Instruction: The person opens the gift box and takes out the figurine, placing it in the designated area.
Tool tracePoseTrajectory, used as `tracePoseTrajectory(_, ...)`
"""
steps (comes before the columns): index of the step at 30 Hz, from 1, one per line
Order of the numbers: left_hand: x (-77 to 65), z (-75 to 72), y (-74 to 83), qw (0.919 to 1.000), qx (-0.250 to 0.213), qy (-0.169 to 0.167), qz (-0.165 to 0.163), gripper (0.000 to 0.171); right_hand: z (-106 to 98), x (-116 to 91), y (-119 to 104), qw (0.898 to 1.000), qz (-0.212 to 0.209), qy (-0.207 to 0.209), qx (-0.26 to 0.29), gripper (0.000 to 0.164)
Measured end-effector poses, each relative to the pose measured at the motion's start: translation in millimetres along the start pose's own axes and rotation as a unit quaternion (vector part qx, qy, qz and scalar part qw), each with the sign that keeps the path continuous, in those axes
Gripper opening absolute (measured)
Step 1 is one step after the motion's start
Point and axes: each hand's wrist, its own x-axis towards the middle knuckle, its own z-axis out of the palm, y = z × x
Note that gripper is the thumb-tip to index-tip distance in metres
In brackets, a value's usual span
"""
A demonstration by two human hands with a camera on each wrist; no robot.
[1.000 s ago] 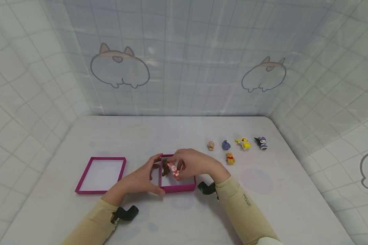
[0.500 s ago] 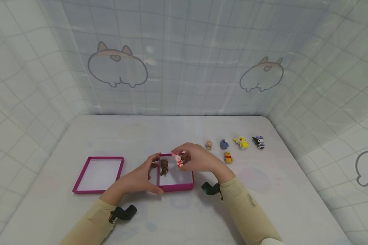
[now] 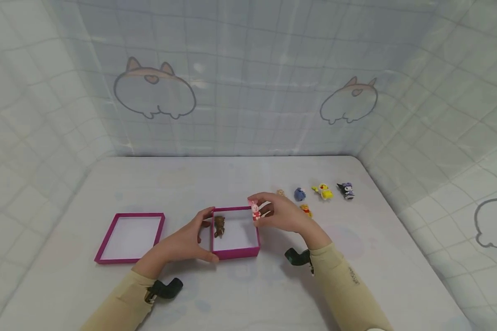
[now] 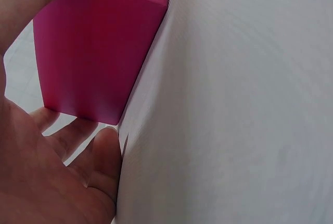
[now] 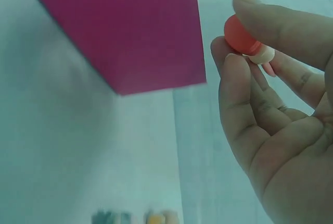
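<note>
Between the thumb and fingers of my right hand (image 3: 285,212) a small pink-eared rabbit-like figurine (image 3: 255,212) in red is pinched, over the box's right rim in the head view. In the right wrist view the figurine (image 5: 241,35) shows its round red part, above and beside the magenta wall. My left hand (image 3: 183,241) grips the left side of the open magenta box (image 3: 236,253), thumb at the front corner, fingers at the back one. A brown figurine (image 3: 219,226) lies inside the box at its left. The left wrist view shows the box's magenta side (image 4: 99,52).
A magenta-rimmed lid (image 3: 159,230) lies at the left of the white table (image 3: 199,184). Several figurines stand at the right: a blue one (image 3: 300,194), a yellow one (image 3: 324,191), a purple-black one (image 3: 346,191) and a yellow bear in red (image 3: 306,210). A pinkish one (image 3: 280,193) is partly hidden.
My right hand has lifted the rabbit-like figurine from inside the box and carried it rightward to the right rim. The brown figurine stays inside. My left hand keeps its grip on the box.
</note>
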Motion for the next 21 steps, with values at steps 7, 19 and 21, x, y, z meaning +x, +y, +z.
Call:
tracePoseTrajectory(7, 1.1, -0.6, -1.7, 1.0000, -0.001, -0.004, 0.006, 0.129, -14.9, -16.1, 13.5, 0.999, 0.012, 0.032, -0.006, 0.060)
tracePoseTrajectory(19, 1.3, -0.4, 0.4, 1.0000, -0.004, -0.006, 0.005, 0.129, -37.9, -42.0, 33.9, 0.991, 0.062, 0.112, -0.048, 0.057)
tracePoseTrajectory(21, 0.4, -1.0, 1.0, 1.0000, -0.005, -0.006, 0.005, 0.130, -41.5, -46.0, 36.7, 0.988, 0.072, 0.122, -0.054, 0.056)
